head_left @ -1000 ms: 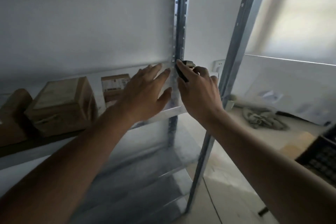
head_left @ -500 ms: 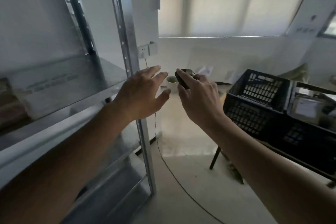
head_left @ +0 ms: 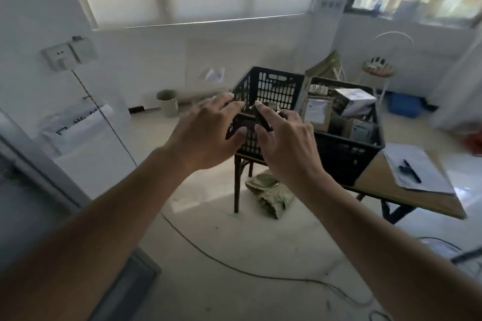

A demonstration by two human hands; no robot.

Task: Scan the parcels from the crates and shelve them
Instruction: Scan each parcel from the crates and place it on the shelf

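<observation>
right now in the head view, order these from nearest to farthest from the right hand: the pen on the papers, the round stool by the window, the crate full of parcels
1. Black plastic crate full of parcels: just to the right of the right hand, on the table.
2. Dark pen: farther right, lying on the white papers on the table.
3. Round stool with wire back: beyond the crate, under the right window.
</observation>
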